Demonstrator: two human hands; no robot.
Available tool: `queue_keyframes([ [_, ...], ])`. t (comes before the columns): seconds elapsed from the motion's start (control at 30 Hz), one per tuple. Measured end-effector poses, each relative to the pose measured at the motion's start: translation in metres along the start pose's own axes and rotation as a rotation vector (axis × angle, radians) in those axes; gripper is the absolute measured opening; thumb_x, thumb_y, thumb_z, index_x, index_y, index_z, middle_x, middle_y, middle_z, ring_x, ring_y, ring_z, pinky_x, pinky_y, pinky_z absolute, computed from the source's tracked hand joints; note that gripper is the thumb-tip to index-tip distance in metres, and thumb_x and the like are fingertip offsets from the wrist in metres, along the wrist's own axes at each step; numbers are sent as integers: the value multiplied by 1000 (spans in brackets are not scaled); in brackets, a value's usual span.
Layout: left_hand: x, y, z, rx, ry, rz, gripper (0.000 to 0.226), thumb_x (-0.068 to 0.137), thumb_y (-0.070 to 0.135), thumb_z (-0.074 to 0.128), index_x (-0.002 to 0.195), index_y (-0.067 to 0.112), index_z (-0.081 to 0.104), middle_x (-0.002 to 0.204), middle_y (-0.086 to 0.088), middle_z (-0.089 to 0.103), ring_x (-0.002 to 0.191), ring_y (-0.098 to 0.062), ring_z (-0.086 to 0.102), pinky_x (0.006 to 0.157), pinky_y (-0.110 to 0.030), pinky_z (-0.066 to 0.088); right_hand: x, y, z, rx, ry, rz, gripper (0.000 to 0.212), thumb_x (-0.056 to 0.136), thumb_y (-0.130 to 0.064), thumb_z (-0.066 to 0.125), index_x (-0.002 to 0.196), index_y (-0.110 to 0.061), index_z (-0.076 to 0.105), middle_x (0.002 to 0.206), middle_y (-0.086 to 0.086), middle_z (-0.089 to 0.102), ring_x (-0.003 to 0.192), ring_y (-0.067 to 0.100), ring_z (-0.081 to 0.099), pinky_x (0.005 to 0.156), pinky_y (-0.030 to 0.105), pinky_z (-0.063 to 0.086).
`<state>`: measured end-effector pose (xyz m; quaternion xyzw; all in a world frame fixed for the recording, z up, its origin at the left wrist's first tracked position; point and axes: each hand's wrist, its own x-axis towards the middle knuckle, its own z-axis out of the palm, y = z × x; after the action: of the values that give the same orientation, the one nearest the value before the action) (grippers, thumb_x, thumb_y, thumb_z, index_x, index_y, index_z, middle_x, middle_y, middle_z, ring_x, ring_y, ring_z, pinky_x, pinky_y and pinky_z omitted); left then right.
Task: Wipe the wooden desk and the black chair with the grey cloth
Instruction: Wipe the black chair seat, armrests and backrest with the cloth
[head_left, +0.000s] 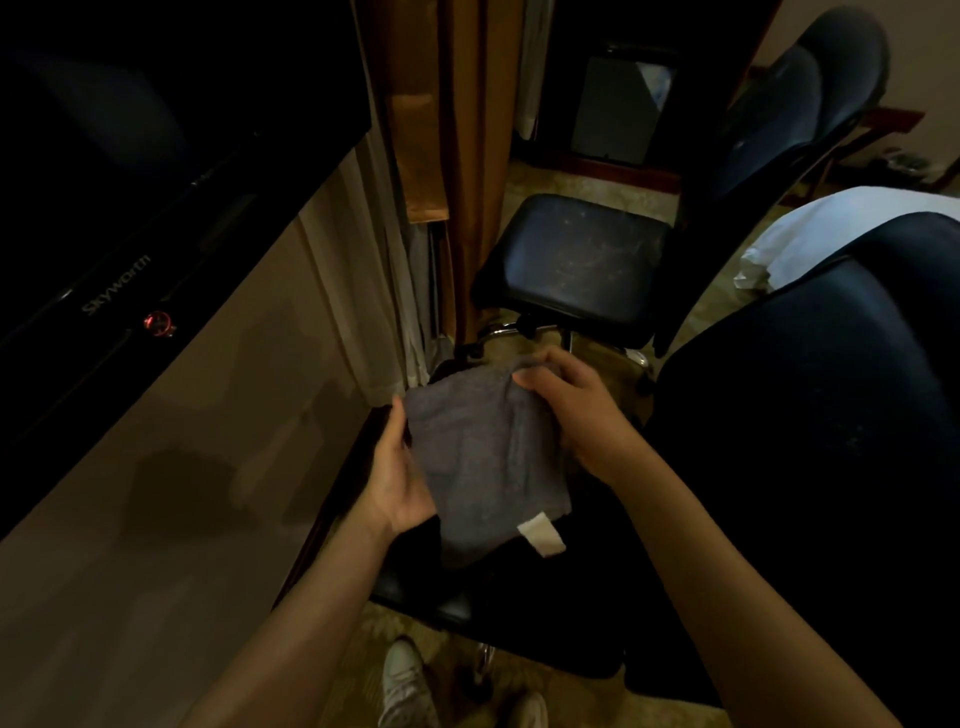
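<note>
The right hand (576, 415) pinches the far right corner of the grey cloth (478, 457), thumb on top and fingers curled over the far edge. The left hand (400, 467) holds the cloth's left edge, its thumb along the side and its fingers hidden under the fabric. The cloth is spread roughly flat between the two hands. Its long axis runs from far to near, leaning a little right at the near end, where a white label (543, 532) sits at the near right corner.

It is held over the seat of the near black chair (426, 597). A second black chair (576, 260) stands farther off. The wooden desk (156, 493) runs along the left and carries a dark television (130, 156). Curtains (415, 156) hang beyond its far end. White bedding (831, 228) shows at far right.
</note>
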<state>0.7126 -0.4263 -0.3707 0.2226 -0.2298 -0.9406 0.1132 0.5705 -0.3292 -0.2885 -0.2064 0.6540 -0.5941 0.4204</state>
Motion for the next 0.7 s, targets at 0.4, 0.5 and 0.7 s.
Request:
queue_keyframes([
  [0.4,41,20,-16,903,83,-325,33,84,-4,60,114,7,59,101,-3,65,101,-19,60,86,-24,46,47,59,-35,-772,-493,-13,112,70,-6,81,149,-22,4,155,4,15,143,15,14,115,26,18],
  [0.5,62,22,-24,1226,48,-262,26,86,0,61,110,9,61,101,-2,63,105,-17,57,91,-25,43,59,84,-18,-1024,-462,103,95,75,-26,78,149,-14,20,150,6,31,138,21,29,110,28,25],
  [0.7,106,25,-59,1676,-16,82,29,83,6,66,111,12,67,108,-7,66,103,-22,60,95,-39,48,84,130,-11,-1280,33,-186,33,85,-34,63,110,-12,64,109,9,63,108,27,54,88,33,37],
])
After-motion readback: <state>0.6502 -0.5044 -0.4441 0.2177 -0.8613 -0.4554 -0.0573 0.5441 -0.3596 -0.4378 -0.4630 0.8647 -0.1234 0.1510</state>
